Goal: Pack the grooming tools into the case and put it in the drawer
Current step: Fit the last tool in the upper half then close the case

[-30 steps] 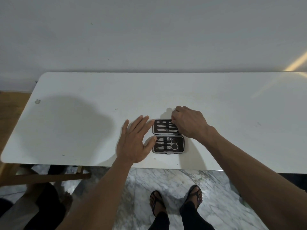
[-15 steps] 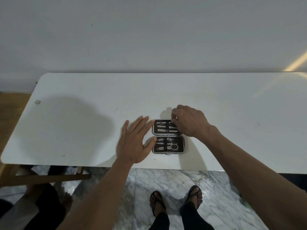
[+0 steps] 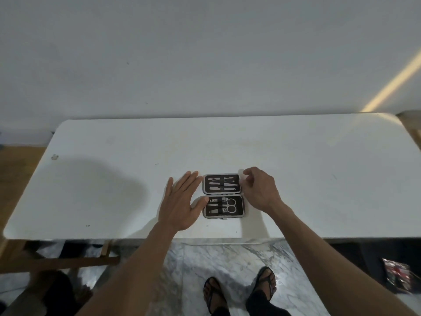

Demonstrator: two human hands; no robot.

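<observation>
A small black grooming case (image 3: 222, 184) lies open on the white table (image 3: 319, 169), near its front edge. Its far half holds several slim metal tools under straps. The near half (image 3: 216, 212) holds small scissors (image 3: 230, 205), clippers and other tools. My left hand (image 3: 180, 201) rests flat on the table just left of the case, fingers spread, thumb tip touching the near half's left edge. My right hand (image 3: 259, 190) sits at the right edge of the far half, with its curled fingertips pinching that edge near the far right corner.
The table's front edge runs just below the case. Under it are a marble floor and my sandalled feet (image 3: 262, 286). A wooden frame (image 3: 57, 261) stands below the table's left end. A dark packet (image 3: 397, 277) lies on the floor at the right. A plain wall rises behind.
My right hand has slid from on top of the far half to its right edge, uncovering the tools there. My left hand and the case have stayed put.
</observation>
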